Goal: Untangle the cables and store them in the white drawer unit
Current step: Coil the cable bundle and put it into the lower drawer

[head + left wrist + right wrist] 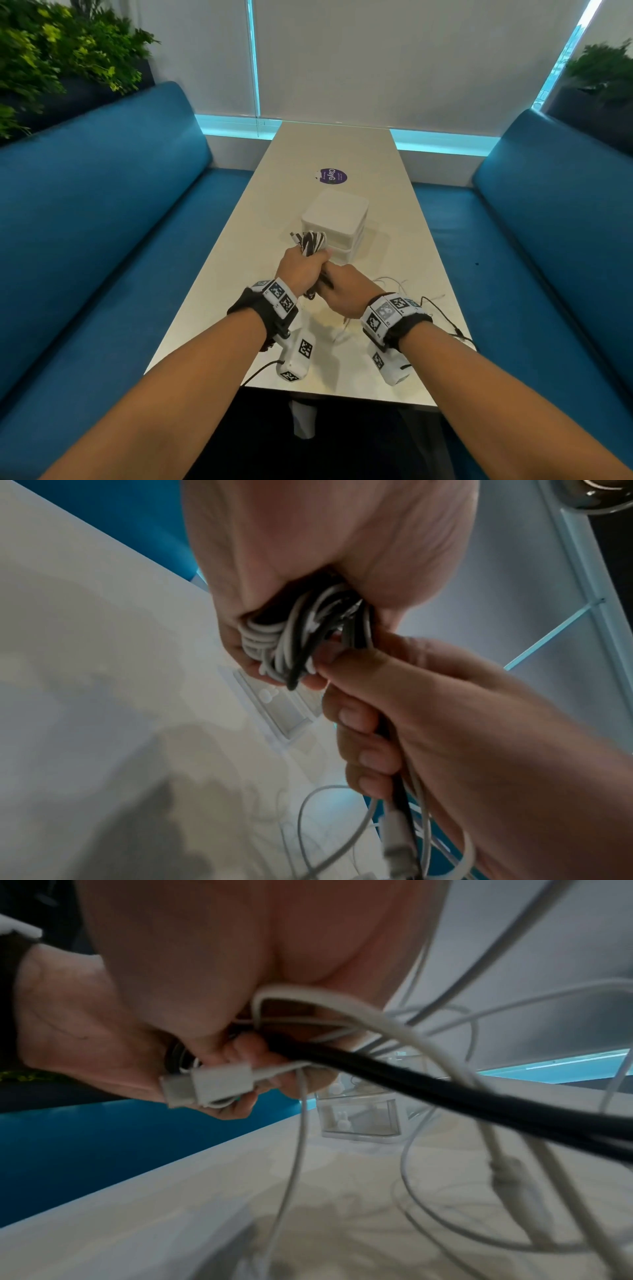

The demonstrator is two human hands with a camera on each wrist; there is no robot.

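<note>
**Both hands locked on a knot of cables above the worktop**

From my remote seat, the head view shows 2 bare forearms reaching over a long pale worktop (274, 192) set between 2 blue benches (102, 212). The left hand (301, 270) is curled tight around a bundle of cables (310, 241), white and black strands looped together and sticking up out of the fist. The right hand (346, 291) sits just beside it, touching it, fingers folded around the lower strands of the same bundle.

The left wrist view confirms the hold: grey-white loops and 1 black strand are squeezed in the palm, while the right hand's fingers (359, 737) pinch the strands hanging beneath. The right wrist view shows a thick black cable (428, 1091) and several thin white ones running out of that hand, with a white plug (209, 1085) lying across the fingertips of the left hand (the picture is blurred, so I cannot tell the plug type).

The white drawer unit (337, 219) stands on the worktop directly behind the hands, its drawers all shut as far as I can see. Loose thin white cable (394, 284) trails on the worktop to the right of the right hand. A round purple sticker (331, 176) lies beyond the unit. Green plants (51, 61) rise behind the left bench.
</note>
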